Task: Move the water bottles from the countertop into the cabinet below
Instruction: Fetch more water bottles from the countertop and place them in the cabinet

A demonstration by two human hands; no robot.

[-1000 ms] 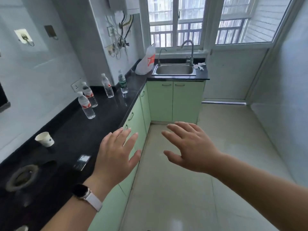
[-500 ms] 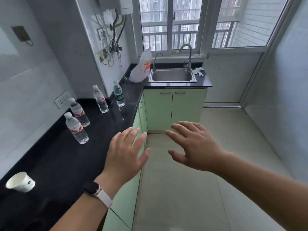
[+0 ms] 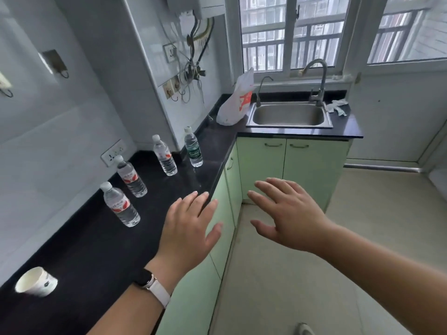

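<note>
Water bottles (image 3: 121, 205) stand on the bench (image 3: 79, 250) toward its back edge; left grip (image 3: 188, 228) over the front edge, right grip (image 3: 287, 213) beyond, both spread, empty.

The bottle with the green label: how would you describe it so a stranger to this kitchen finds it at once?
Start at the black countertop along the left wall, leading to the sink. Of four bottles standing there, the green-label bottle is nearest the white plastic bag. The other three bottles have red labels.
</note>
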